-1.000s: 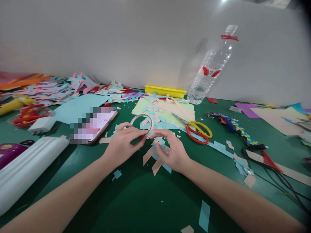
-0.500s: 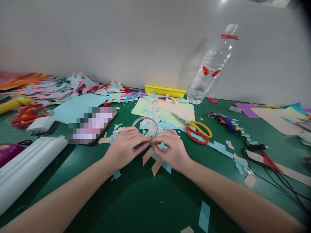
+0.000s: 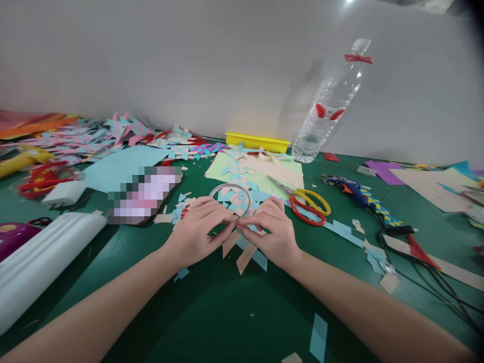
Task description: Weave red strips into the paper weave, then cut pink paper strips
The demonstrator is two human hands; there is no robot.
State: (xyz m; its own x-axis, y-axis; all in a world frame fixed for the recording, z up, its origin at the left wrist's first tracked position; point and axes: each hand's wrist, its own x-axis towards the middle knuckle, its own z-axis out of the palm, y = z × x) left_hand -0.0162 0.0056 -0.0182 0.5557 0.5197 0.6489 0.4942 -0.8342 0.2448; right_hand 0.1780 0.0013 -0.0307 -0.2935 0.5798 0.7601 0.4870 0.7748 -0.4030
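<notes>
A thin ring-shaped tape roll [image 3: 230,188] stands upright between my two hands above the green table [image 3: 212,312]. My left hand [image 3: 198,229] pinches its lower edge with closed fingers. My right hand [image 3: 274,232] is closed too, its fingertips meeting the left hand's at the bottom of the ring. Under the hands lies a woven piece of blue and peach paper strips [image 3: 245,254].
Yellow-and-red scissors [image 3: 308,204] lie just right of my hands, a phone [image 3: 145,194] to the left. A tilted water bottle [image 3: 330,106], a yellow tray [image 3: 257,142], a white roll [image 3: 41,259], a glue gun with cables [image 3: 378,212] and several paper scraps surround them.
The tape roll has shifted slightly right and lower. My right hand rose from the woven strips and closed in on the ring's bottom edge, meeting the left hand's fingertips.
</notes>
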